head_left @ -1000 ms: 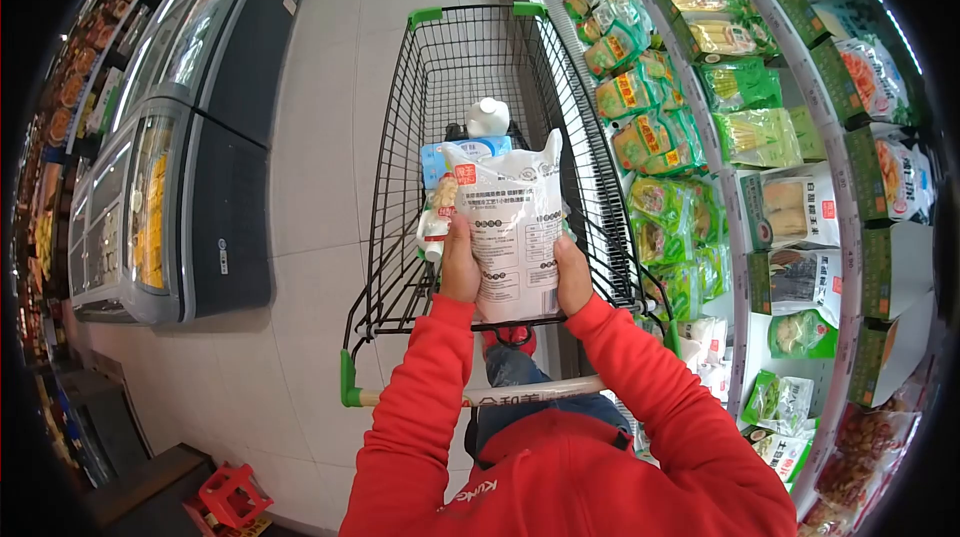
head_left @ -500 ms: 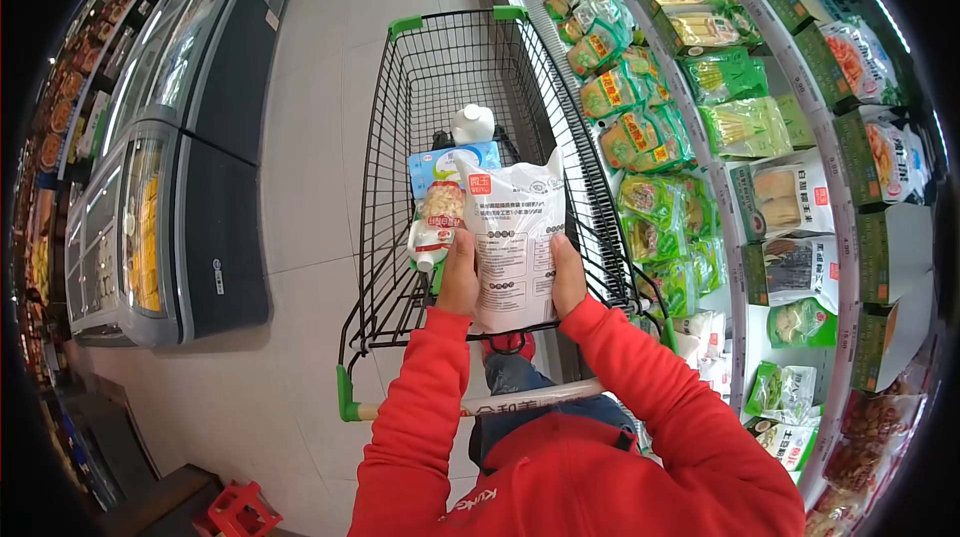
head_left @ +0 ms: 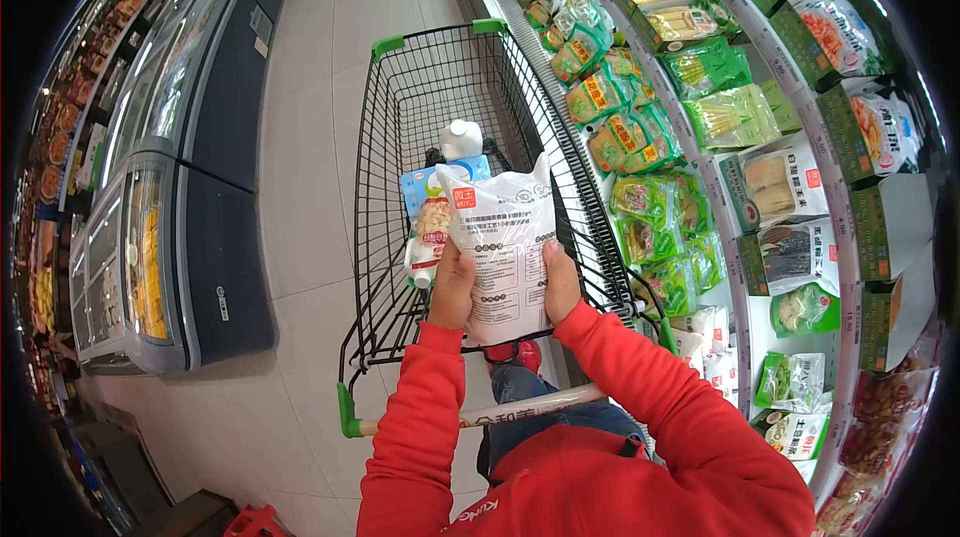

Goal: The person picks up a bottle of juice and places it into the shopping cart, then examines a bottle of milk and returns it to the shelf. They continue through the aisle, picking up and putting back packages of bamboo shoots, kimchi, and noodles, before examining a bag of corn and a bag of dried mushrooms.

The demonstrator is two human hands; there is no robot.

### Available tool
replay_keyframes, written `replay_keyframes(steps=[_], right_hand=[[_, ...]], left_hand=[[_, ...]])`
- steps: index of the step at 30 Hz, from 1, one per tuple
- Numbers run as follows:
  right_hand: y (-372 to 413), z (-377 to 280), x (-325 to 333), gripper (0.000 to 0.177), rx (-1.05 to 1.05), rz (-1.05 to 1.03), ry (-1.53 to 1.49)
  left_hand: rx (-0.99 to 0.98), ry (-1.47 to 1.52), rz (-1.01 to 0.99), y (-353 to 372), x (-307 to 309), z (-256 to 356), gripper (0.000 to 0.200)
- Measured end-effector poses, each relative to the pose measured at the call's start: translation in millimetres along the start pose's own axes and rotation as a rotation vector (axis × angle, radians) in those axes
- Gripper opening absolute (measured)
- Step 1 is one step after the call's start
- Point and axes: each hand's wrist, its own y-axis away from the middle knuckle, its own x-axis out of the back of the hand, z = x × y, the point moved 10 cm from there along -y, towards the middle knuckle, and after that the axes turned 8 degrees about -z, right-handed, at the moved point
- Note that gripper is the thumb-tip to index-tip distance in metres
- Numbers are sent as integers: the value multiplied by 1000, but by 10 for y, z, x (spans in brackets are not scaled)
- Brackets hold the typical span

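Note:
A white printed plastic bag (head_left: 498, 262) is held upright between both hands over the near end of a black wire shopping cart (head_left: 375, 187). My left hand (head_left: 453, 287) grips its left edge, and my right hand (head_left: 561, 282) grips its right edge. Beyond the bag, inside the cart, lie a white bottle (head_left: 461, 140), a light blue box (head_left: 413, 193) and a white-and-red package (head_left: 433, 222), partly hidden behind the bag. The cart's handle bar (head_left: 530, 407) crosses in front of my body, with neither hand on it.
Refrigerated shelves with green and white food packages (head_left: 640, 137) line the right side, close to the cart. Dark freezer cabinets (head_left: 225, 267) stand on the left across a tiled floor (head_left: 310, 187). A red stool (head_left: 257, 522) shows at the bottom left.
The cart has shifted slightly left and down in view, and the red stool has slid lower, mostly out of frame. Both hands still hold the white bag.

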Motion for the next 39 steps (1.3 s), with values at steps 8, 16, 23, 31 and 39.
replay_keyframes(steps=[8,16,23,31,39], right_hand=[[9,-4,2,53,14,-44,-59],[106,-258,185,45,139,246,37],[223,-580,-212,36,256,-187,201],[66,-7,-510,41,-118,-346,-191],[424,-204,-991,70,-395,-782,-527]], left_hand=[[49,-3,-81,-9,-180,53,70],[87,-123,-102,-95,-130,-102,61],[251,301,54,-27,75,-441,53],[154,1085,-274,172,-515,34,63],[166,1060,-236,108,-498,180,59]])
